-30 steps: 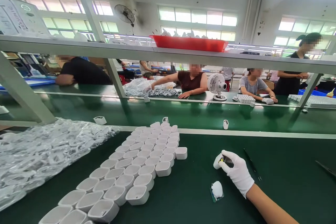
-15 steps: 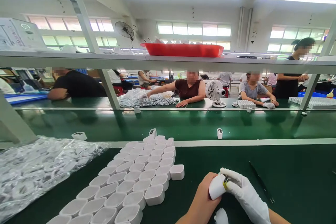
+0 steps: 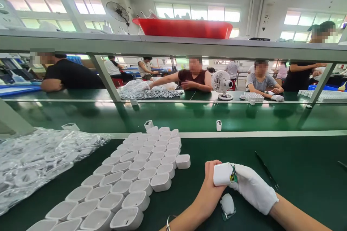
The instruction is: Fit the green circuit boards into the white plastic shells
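My bare left hand (image 3: 213,187) is closed around a white plastic housing (image 3: 222,174), held on its side above the bench. A small green circuit board (image 3: 233,174) with a yellow part pokes out of the housing's right end. My right hand (image 3: 253,187), in a white glove, has its fingers closed at that end on the board; the fingertips are partly hidden. Below my hands, a white rounded piece with a clear edge (image 3: 228,204) lies on the green bench. To the left stand rows of open white housings (image 3: 139,186), with a single one (image 3: 183,161) set apart.
Black tweezers (image 3: 267,169) lie right of my hands. Clear bags of parts (image 3: 40,162) cover the left side. Past a pale rail, a green conveyor (image 3: 176,115) carries a few white units. A shelf overhead holds a red tray (image 3: 184,29). Several people sit beyond, near a white fan (image 3: 222,83).
My view has tipped downward, so more of the bench shows. The housing has turned from tilted to nearly level, and the green board is now visible at its end. Units on the conveyor have shifted left.
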`<state>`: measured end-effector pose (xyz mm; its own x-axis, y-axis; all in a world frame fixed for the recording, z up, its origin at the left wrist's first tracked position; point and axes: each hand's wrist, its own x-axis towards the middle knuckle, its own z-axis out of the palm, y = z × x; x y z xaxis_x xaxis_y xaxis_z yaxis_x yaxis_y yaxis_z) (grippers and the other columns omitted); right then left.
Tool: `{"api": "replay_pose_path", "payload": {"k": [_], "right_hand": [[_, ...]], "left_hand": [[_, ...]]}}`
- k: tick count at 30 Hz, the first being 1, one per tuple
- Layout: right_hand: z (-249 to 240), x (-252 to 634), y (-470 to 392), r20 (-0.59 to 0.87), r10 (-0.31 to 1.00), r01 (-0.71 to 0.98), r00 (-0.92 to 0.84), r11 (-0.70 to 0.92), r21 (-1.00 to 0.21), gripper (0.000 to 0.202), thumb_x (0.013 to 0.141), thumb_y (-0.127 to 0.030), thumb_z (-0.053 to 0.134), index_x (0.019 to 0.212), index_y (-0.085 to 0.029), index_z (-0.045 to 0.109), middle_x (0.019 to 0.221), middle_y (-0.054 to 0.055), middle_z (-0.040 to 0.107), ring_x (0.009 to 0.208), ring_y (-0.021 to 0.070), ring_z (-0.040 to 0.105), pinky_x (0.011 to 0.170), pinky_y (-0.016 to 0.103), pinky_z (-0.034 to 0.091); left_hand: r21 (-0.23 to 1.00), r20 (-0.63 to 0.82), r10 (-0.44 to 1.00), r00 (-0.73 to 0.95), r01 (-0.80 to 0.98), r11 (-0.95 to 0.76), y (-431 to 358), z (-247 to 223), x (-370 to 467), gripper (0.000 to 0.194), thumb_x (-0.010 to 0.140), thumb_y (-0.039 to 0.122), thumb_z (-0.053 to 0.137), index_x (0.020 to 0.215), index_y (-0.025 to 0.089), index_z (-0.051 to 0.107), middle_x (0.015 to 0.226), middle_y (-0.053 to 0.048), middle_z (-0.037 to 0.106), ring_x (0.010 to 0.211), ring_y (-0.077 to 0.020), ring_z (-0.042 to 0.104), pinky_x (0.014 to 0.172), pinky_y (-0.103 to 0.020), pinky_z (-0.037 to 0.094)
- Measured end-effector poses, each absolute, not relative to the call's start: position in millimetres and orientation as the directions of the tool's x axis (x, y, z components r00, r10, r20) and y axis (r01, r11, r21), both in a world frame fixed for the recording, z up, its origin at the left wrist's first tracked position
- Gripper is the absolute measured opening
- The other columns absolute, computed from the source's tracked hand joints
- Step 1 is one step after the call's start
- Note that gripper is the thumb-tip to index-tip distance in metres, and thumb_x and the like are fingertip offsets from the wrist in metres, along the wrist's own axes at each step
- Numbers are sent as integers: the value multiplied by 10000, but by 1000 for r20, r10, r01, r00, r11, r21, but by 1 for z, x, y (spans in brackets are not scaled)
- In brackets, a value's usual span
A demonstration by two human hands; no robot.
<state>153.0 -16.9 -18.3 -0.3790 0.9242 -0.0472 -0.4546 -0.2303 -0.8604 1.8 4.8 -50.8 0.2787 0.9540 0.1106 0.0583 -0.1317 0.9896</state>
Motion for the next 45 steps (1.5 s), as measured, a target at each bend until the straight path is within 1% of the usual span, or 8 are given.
{"api": "replay_pose_path", "payload": {"k": [5, 9, 12, 15, 21, 28, 33, 45], "right_hand": [[-40, 152, -6, -85, 943, -523, -323, -253, -814, 263, 805, -322, 592, 987, -149, 670, 1028, 96, 671, 1042, 232, 604, 939, 370, 480], [-46, 157, -4, -137, 971, -560, -196, -225, -797, 321, 724, -284, 683, 1029, -191, 656, 1116, 76, 646, 1058, 223, 602, 938, 334, 487], [-40, 157, -10, -152, 968, -555, -198, -238, -797, 463, 664, -268, 741, 1107, -206, 624, 1134, 75, 640, 1056, 234, 605, 948, 361, 470], [-29, 153, -17, -77, 947, -503, -310, -233, -832, 531, 645, -267, 762, 1148, -203, 607, 1176, 91, 616, 1102, 261, 572, 973, 402, 432], [-26, 155, -14, 10, 943, -441, -333, -146, -886, 716, 517, -310, 849, 1180, -234, 588, 1264, 101, 564, 1186, 285, 502, 1040, 466, 337], [-38, 160, -7, -86, 988, -414, -128, -132, -901, 678, 521, -328, 847, 1137, -181, 605, 1169, 117, 628, 1124, 278, 552, 1033, 437, 352], [-36, 155, -7, -126, 992, -349, -27, -127, -928, 593, 489, -313, 859, 1016, -160, 634, 1018, 102, 686, 992, 264, 616, 956, 425, 420], [-24, 154, -5, -127, 976, -268, -175, -172, -948, 337, 610, -340, 769, 865, -146, 665, 854, 40, 671, 810, 165, 600, 842, 327, 448]], "left_hand": [[981, -39, 974, 223, -179, 80, 9, -51, 4, 869, 555, 172, 740, 1282, 258, 272, 1043, -24, 420, 730, -118, 561, 677, -275, 491], [973, 79, 962, 262, -232, -17, 5, -47, 1, 815, 632, 331, 732, 1319, 170, 324, 1215, -118, 410, 949, -200, 548, 810, -319, 468], [990, 136, 952, 274, -82, -117, 3, -49, -2, 868, 622, 405, 753, 1346, 161, 340, 1323, -139, 301, 939, -195, 509, 797, -318, 458], [989, 126, 944, 306, 30, -142, 5, -51, -7, 927, 582, 395, 788, 1367, 193, 339, 1239, -111, 332, 845, -163, 499, 699, -295, 464], [991, 76, 907, 415, -132, -23, 13, -43, -10, 1009, 493, 267, 850, 1368, 175, 354, 1077, -91, 519, 833, -177, 548, 694, -296, 464], [926, -88, 937, 338, -319, 202, 13, -34, -4, 761, 424, 231, 881, 1122, 98, 609, 1082, -141, 675, 1006, -263, 612, 947, -388, 442], [928, -152, 947, 283, -288, 235, 10, -30, -1, 573, 446, 261, 867, 971, 115, 691, 946, -107, 731, 931, -279, 657, 918, -419, 478], [915, -249, 919, 304, -236, 326, 12, -27, -3, 483, 555, 291, 794, 995, 115, 699, 1001, -105, 719, 1012, -272, 619, 997, -411, 395]]}}
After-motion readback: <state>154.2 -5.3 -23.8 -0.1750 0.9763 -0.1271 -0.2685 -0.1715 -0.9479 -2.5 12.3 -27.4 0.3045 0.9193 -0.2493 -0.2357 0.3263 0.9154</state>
